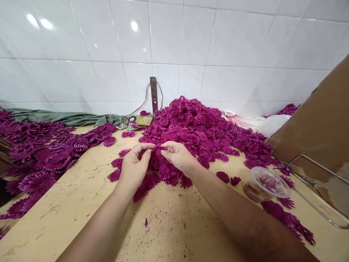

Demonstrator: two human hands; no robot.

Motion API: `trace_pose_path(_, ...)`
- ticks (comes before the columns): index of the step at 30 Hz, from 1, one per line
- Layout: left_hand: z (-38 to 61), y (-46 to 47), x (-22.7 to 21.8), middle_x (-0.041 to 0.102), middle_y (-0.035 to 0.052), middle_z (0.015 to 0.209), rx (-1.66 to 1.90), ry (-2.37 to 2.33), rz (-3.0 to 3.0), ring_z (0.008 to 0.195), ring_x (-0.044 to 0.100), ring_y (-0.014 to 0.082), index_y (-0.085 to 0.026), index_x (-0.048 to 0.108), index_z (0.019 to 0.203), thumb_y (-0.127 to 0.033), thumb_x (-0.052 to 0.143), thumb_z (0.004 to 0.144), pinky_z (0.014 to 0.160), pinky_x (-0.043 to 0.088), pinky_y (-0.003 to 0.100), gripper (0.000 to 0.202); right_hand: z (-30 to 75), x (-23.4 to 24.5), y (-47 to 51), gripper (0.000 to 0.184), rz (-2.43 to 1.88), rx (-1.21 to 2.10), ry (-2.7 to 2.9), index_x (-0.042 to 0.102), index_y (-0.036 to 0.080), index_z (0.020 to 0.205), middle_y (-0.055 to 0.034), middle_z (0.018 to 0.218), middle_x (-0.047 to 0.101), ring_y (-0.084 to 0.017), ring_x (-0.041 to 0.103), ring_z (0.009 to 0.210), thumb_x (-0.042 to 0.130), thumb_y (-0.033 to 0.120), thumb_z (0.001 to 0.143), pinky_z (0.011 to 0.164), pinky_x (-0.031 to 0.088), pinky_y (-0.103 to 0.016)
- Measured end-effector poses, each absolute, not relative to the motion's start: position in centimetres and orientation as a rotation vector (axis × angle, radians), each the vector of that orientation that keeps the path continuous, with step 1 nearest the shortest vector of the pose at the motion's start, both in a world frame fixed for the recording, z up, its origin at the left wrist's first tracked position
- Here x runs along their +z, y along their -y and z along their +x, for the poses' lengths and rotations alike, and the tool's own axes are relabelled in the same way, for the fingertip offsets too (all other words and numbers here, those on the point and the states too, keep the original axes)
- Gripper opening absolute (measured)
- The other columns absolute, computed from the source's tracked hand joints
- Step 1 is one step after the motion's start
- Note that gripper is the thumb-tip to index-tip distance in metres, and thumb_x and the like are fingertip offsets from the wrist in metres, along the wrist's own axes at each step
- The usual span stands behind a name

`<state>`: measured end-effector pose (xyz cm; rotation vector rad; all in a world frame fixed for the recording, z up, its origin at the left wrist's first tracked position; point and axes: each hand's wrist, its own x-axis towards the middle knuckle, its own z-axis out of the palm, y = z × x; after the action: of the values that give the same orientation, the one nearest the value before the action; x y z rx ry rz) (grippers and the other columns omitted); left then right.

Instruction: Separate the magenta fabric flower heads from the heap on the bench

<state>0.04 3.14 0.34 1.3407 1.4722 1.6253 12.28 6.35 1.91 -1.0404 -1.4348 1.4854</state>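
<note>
Now the left hand (135,163) and right hand (180,157) face off, pinched, grip contents unclear, before purple flowers (188,123) heaped toward the counter's (89,203) far edge.

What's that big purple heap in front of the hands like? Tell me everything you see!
The purple heap is a mound of many frilly, flower-shaped pieces, maybe plastic or cloth. It lies on the pale table, highest toward the white tiled wall, with pieces spilling around its edges. The left hand and right hand are over its near side; any touching is unclear.
</note>
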Motion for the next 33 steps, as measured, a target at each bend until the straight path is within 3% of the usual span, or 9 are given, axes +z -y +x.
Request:
trace_pose_path(4, 0.7, -2.6, 0.4, 0.067, 0.0046, 0.086, 1.56, -1.392, 1.363, 0.082, 0.059, 0.0192, -0.016, 0.064, 0.085, -0.039, 0.062, 0.063, 0.08, 0.045, 0.034, 0.032, 12.5, 1.7, -6.3, 0.02, -1.053, 1.417, 1.591, 0.044, 0.015, 0.056, 0.0076, 0.048, 0.04, -0.004, 0.032, 0.044, 0.049, 0.011, 0.074, 0.047, 0.025, -0.02)
trace_pose_path(11, 1.0, -2.7, 0.4, 0.067, 0.0049, 0.084, 1.515, -1.355, 1.308, 0.08, 0.059, 0.0188, -0.016, 0.064, 0.087, -0.04, 0.067, 0.057, 0.079, 0.045, 0.034, 0.039, 12.8, 1.6, -6.5, 0.033, -1.239, 1.233, 1.8, 0.039, 0.017, 0.048, 0.0088, 0.039, 0.029, -0.004, 0.021, 0.039, 0.05, 0.024, 0.078, 0.043, 0.016, -0.023)
trace_pose_path(17, 1.0, -2.8, 0.5, 0.062, -0.0009, 0.064, 1.455, -1.331, 1.233, 0.061, 0.052, 0.0121, -0.016, 0.063, 0.065, -0.036, 0.069, 0.053, 0.066, 0.043, 0.027, 0.024, 12.8, 1.3, -6.5, 0.042, -1.139, 1.306, 1.707, 0.026, 0.02, 0.049, 0.0097, 0.043, 0.019, -0.004, 0.016, 0.04, 0.049, 0.038, 0.079, 0.043, 0.013, -0.023)
trace_pose_path(22, -0.5, -3.5, 0.4, 0.053, -0.0048, 0.052, 1.689, -1.331, 0.909, 0.05, 0.045, 0.0093, -0.018, 0.057, 0.062, -0.031, 0.065, 0.055, 0.055, 0.04, 0.023, 0.017, 12.9, 1.4, -6.4, 0.022, -0.892, 1.449, 1.712, 0.046, 0.017, 0.062, 0.0084, 0.05, 0.034, -0.005, 0.028, 0.045, 0.057, 0.033, 0.073, 0.047, 0.024, -0.021)
trace_pose_path(26, -1.6, -3.9, 0.6, 0.058, -0.0028, 0.066, 1.785, -1.482, 0.907, 0.06, 0.051, 0.0111, -0.019, 0.058, 0.072, -0.018, 0.061, 0.053, 0.06, 0.041, 0.023, 0.019, 13.0, 1.8, -6.3, 0.007, -0.976, 1.547, 1.623, 0.051, 0.017, 0.069, 0.0066, 0.054, 0.044, -0.006, 0.038, 0.048, 0.057, 0.017, 0.072, 0.051, 0.033, -0.02)
trace_pose_path(29, -1.2, -3.7, 0.6, 0.062, 0.001, 0.083, 1.777, -1.529, 1.129, 0.077, 0.056, 0.0147, -0.019, 0.061, 0.08, -0.013, 0.06, 0.054, 0.073, 0.043, 0.025, 0.026, 12.8, 1.9, -6.2, 0.007, -1.011, 1.556, 1.58, 0.051, 0.016, 0.067, 0.0065, 0.052, 0.045, -0.006, 0.038, 0.046, 0.053, 0.012, 0.072, 0.05, 0.032, -0.02)
trace_pose_path(33, 0.1, -2.9, 0.6, 0.065, 0.0029, 0.078, 1.601, -1.43, 1.337, 0.076, 0.058, 0.0173, -0.018, 0.065, 0.073, -0.028, 0.061, 0.063, 0.076, 0.044, 0.03, 0.015, 12.6, 1.4, -6.4, 0.024, -1.08, 1.414, 1.665, 0.046, 0.015, 0.053, 0.0071, 0.045, 0.039, -0.005, 0.028, 0.042, 0.052, 0.019, 0.076, 0.045, 0.023, -0.021)
